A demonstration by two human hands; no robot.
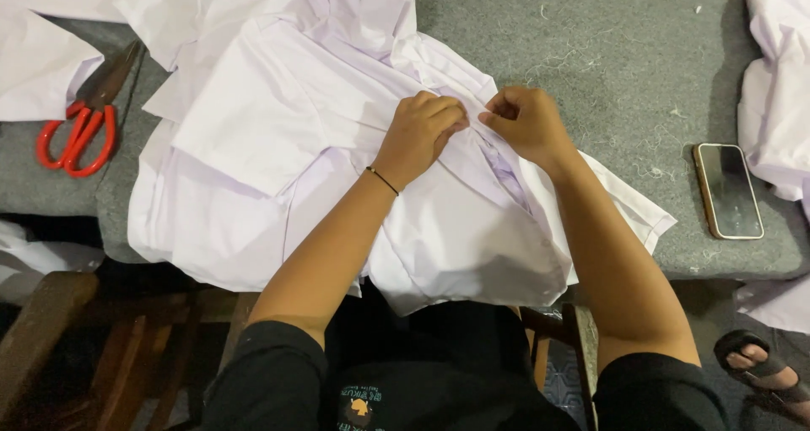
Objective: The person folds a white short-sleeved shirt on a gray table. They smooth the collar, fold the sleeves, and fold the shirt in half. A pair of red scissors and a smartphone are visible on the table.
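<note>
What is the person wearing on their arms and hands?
Both arms are bare from the short black sleeves down. The left hand has a thin black bracelet around its wrist. The right hand wears nothing that shows: no glove, ring or watch. The black top has a small printed picture on the chest.

Rumpled white garment [278,135] on table
</note>
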